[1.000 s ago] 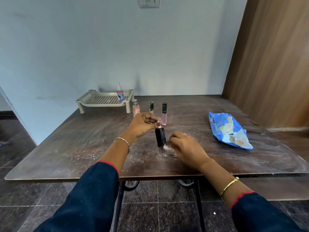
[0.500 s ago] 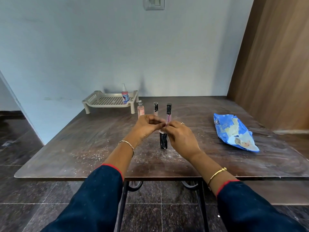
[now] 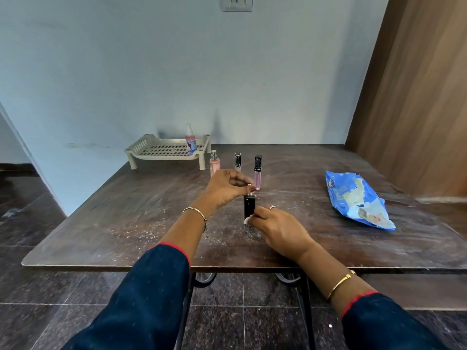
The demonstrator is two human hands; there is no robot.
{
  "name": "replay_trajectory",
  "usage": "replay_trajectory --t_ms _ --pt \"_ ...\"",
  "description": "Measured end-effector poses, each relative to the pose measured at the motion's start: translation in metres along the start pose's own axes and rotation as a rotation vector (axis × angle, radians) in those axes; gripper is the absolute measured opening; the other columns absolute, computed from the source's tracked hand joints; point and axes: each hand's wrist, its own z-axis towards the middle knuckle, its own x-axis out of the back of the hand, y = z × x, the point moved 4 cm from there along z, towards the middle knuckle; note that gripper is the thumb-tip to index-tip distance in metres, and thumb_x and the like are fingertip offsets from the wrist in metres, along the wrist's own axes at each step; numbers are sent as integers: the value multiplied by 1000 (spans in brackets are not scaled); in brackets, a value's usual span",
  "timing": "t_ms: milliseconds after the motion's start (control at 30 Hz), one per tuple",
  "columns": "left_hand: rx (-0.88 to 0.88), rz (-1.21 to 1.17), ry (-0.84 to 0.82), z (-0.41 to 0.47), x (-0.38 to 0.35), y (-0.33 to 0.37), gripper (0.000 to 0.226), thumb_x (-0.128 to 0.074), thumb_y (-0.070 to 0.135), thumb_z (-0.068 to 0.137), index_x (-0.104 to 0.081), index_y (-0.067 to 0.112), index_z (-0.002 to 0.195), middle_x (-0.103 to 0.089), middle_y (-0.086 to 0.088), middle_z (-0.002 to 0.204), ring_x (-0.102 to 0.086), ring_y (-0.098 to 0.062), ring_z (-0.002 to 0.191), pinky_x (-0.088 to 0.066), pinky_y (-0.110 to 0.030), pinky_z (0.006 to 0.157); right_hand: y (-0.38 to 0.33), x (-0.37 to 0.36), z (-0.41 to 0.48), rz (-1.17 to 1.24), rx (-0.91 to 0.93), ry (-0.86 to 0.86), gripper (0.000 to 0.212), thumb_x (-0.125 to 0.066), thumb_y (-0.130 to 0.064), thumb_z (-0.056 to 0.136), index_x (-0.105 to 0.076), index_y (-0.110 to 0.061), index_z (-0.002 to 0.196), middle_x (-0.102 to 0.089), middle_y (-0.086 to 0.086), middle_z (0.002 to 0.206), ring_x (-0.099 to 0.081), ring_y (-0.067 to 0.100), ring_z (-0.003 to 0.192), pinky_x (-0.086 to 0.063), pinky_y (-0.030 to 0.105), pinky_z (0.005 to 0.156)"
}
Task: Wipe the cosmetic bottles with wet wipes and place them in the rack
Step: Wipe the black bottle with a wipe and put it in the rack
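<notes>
Two hands on one little black bottle point(image 3: 249, 207) right now. It stands upright on the table point(image 3: 113, 218), roughly mid-table and toward the near edge. The left hand point(image 3: 226, 189) sits above it and a bit to the left, thumb and forefinger pinching the gold top, with the other fingers curled in. The right hand point(image 3: 280, 229) comes in from the right, lower down. Its fingers are curled, pressing a scrunched white wipe point(image 3: 247, 220) against the bottom part of the bottle. So the bottle is basically sandwiched between the two hands, one on the top and the other at the base. Only a corner of the wipe pokes out past the fingertips.

Just behind the left hand, three more stand in a row:
- a pink bottle point(image 3: 214, 165) with a silver pump
- a clear tube point(image 3: 237, 161) with a black cap
- a pink gloss tube point(image 3: 257, 173), its lower end right behind the left fingertips (can't tell if they touch)

The beige rack point(image 3: 136, 147) sits at the back left of the table by the wall, with one spray bottle point(image 3: 190, 144) standing at its right end. A blue wipes pack point(image 3: 358, 200) lies flat, well off to the right. White specks are scattered on the table around the black bottle.
</notes>
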Motion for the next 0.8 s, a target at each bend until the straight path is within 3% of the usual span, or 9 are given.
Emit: replay_trajectory --t_ms 167,333,467,800 --pt "4 7 -17 0 0 1 18 -77 -4 71 -71 3 87 -73 -3 81 -70 -7 73 -55 -16 69 -1 4 3 -35 35 -22 21 -70 -5 78 -70 -13 98 -59 5 92 -58 25 70 -47 36 44" --pt "27 -1 -43 1 2 2 19 -76 -3 72 -70 1 89 -72 -7 80 -70 -13 77 -57 -22 72 7 18 25 -33 -89 108 20 -67 -3 82 -69 -10 100 -60 6 94 -59 27 69 -51 40 49" --pt "28 -3 -45 3 2 2 20 -76 -3 72 -70 0 90 -72 -6 78 -69 -11 74 -56 -20 69 4 22 27 -38 -114 153 18 -70 -4 81 -70 -10 98 -61 5 91 -58 24 69 -48 34 49" --pt "16 14 -38 3 1 1 25 -76 -5 73 -68 -8 96 -71 -6 80 -68 -3 67 -50 -12 61 -4 3 3 -34 -53 -32 19 -67 -2 79 -69 -10 96 -58 7 95 -57 27 69 -50 40 47"
